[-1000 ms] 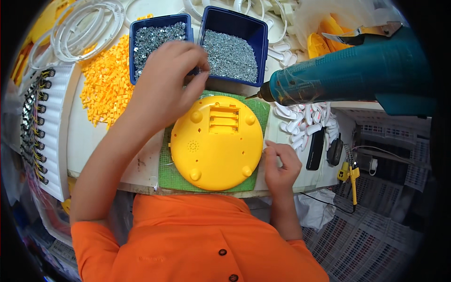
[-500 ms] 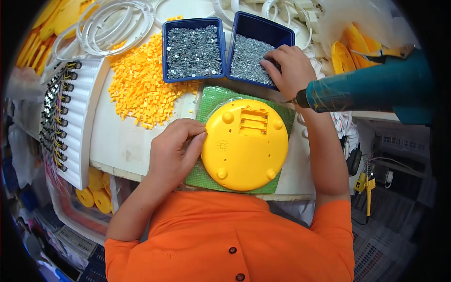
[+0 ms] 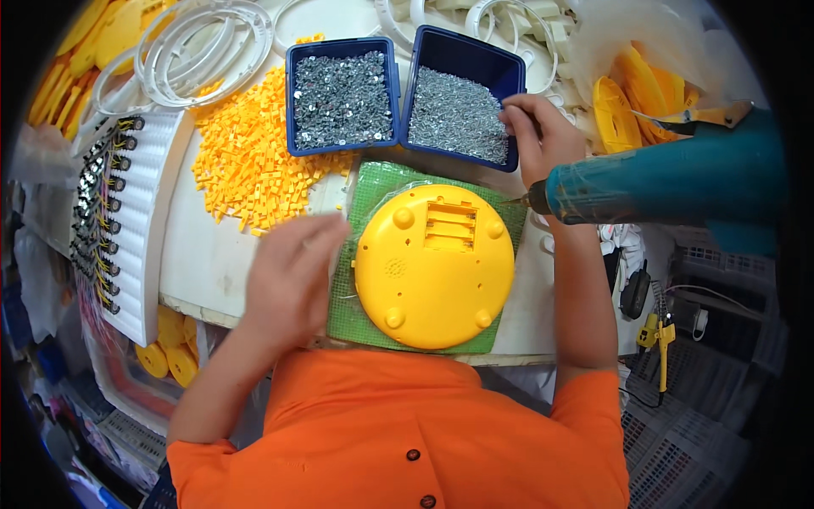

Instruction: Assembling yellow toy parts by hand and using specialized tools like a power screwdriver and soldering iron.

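A round yellow plastic housing (image 3: 437, 288) lies on a green mat, its feet and battery compartment facing up. My left hand (image 3: 292, 280) hovers just left of it, smeared by motion, so its fingers are hard to read. At the right rim of a blue bin of small screws (image 3: 458, 110), my right hand (image 3: 547, 140) has its fingertips pinched together. Whatever is between them is too small to make out. A teal electric screwdriver (image 3: 644, 178) hangs across my right forearm, its bit toward the housing.
Beside the screw bin stands another blue bin (image 3: 342, 102) of small metal parts. Left of them is a heap of small yellow pieces (image 3: 254, 161). A white foam tray (image 3: 140, 229) with wired parts stands farther left. White rings (image 3: 203, 55) lie at the back.
My left hand has let go of the housing's left edge and moved left. My right hand has come out of the screw bin to its right rim, fingers drawn together.
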Demonstrator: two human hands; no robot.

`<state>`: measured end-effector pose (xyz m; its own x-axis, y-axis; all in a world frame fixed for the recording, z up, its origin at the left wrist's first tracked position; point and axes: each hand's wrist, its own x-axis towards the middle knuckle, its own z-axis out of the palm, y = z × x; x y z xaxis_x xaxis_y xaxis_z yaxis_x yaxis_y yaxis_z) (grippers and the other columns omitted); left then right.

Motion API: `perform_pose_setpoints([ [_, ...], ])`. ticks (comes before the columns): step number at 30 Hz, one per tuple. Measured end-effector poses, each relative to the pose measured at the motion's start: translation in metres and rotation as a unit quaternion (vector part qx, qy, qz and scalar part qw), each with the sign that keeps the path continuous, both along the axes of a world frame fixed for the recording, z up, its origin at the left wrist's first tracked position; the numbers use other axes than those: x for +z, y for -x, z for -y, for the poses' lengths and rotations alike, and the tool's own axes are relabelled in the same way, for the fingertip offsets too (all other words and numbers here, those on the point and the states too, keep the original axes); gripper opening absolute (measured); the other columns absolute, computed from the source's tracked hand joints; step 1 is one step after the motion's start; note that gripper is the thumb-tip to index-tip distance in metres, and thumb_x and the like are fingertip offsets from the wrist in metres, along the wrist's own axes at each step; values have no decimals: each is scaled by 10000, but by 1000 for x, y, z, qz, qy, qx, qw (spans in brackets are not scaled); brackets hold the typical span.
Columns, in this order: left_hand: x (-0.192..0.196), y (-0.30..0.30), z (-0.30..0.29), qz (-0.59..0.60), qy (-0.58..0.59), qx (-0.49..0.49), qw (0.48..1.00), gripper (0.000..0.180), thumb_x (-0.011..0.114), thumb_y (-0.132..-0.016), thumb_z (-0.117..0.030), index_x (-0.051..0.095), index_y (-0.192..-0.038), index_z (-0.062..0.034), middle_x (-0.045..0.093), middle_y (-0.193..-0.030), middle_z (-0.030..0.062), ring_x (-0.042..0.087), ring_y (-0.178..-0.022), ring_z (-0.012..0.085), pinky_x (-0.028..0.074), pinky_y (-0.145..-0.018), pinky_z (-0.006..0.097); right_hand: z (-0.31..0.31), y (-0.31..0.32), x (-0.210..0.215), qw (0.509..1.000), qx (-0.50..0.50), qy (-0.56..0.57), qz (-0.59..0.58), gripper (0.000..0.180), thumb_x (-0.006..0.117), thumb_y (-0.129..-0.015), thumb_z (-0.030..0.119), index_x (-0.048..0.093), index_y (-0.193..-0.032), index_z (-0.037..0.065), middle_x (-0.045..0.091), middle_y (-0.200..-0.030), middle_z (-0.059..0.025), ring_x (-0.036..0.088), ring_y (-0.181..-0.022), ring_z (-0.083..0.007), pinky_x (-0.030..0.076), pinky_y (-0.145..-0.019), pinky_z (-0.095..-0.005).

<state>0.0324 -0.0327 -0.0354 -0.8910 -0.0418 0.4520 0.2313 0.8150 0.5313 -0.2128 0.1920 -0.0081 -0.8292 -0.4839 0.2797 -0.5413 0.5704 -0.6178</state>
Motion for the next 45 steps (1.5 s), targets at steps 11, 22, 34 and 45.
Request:
perform_pose_setpoints([
  [11, 6, 189, 0, -80, 259, -63, 961, 132, 684, -863, -134, 711, -983, -86, 670, -1129, 57, 608, -1133, 258, 425, -1022, 442, -82, -120, 23, 951, -117, 195, 210, 122, 635, -922, -79, 683, -1033, -59, 736, -948, -126, 689, -847, -162, 553, -804, -287],
  [22, 11, 176, -1, -58, 74, -70, 993, 95, 693, -874, -161, 693, -916, -76, 699, -944, 75, 653, -957, 283, 491, -857, 426, -95, -214, -6, 949, -13, 128, 287, 168, 798, -761, -78, 733, -880, 23, 603, -908, -56, 595, -833, -144, 474, -721, -252],
  [34, 27, 32, -12, 34, -113, -94, 989, 154, 764, -772, -29, 686, -897, -76, 668, -963, 73, 626, -933, 306, 471, -819, 413, -102, -204, -9, 950, -28, 135, 280, 244, 826, -771, 6, 626, -908, 34, 547, -877, -26, 520, -769, -126, 429, -698, -248],
  [45, 7, -28, -35, 43, -70, -192, 978, 226, 776, -706, -73, 686, -902, -141, 645, -1105, 23, 615, -1066, 251, 449, -901, 424, -42, -82, 55, 920, 78, 384, -10, 541, 586, -1017, 381, 548, -1335, -54, 634, -1229, -154, 645, -1088, -244, 519, -897, -335],
])
